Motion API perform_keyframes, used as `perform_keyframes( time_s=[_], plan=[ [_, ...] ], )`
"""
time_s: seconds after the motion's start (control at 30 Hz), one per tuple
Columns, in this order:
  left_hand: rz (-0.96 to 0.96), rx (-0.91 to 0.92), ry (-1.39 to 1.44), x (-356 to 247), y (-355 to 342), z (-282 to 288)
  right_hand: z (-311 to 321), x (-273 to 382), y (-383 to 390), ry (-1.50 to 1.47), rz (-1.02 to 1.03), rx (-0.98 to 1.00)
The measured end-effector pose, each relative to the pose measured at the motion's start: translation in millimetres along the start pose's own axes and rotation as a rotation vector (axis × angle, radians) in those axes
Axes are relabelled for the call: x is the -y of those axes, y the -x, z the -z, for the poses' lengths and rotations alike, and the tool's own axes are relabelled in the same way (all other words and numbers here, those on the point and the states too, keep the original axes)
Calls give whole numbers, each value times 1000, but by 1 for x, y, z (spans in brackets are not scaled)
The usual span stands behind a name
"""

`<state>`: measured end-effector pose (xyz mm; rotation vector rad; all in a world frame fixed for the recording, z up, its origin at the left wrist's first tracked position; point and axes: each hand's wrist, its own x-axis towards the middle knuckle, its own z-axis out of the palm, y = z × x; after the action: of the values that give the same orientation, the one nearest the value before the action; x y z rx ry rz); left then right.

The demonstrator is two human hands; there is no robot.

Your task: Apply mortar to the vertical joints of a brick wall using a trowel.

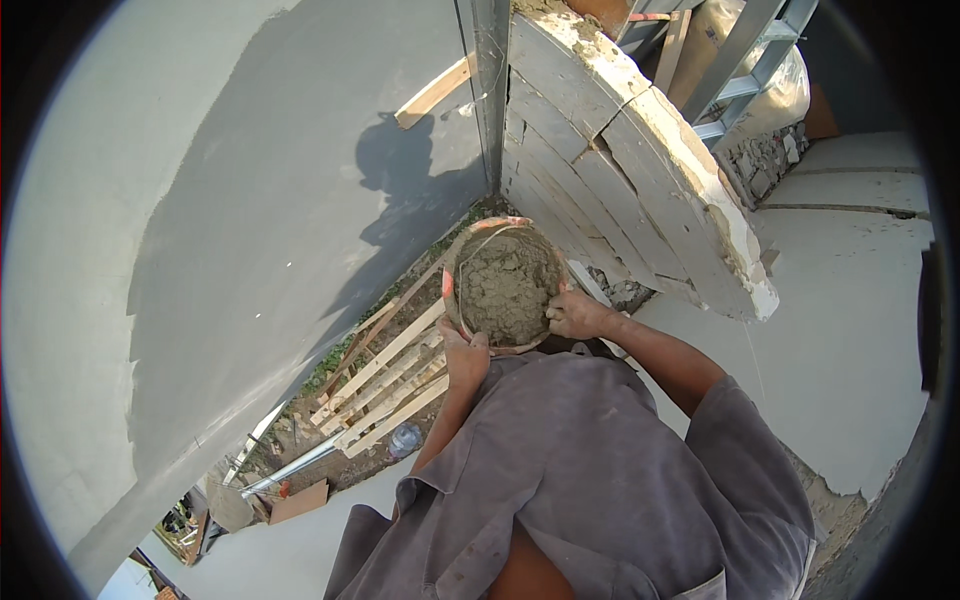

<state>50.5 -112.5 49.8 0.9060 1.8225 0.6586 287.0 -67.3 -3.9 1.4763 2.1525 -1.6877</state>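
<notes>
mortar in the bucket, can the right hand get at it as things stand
Probably yes: the right hand holds the rim of the bucket right beside the mortar, and no lid covers it.

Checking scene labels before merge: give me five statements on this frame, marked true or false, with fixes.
1. The left hand is on the bucket. True.
2. The right hand hangs clear of the bucket. False: it is at the bucket's right edge.
3. The bucket holds a lumpy, grey-brown, mortar-like mix. True.
4. The pale wooden strips lie to the right of the bucket in the picture. False: they lie below and to its left.
5. A metal ladder shows at the upper right of the picture. True.
</notes>
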Motion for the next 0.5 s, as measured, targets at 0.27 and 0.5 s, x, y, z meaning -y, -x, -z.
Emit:
perform_keyframes(
  time_s=[0.27,0.5],
  plan=[
    [41,23,49,17,-31,-5,44,34,34,-36,46,-192],
    [-45,66,56,34,-58,-12,103,94,90,-196,-212,-167]
  ],
)
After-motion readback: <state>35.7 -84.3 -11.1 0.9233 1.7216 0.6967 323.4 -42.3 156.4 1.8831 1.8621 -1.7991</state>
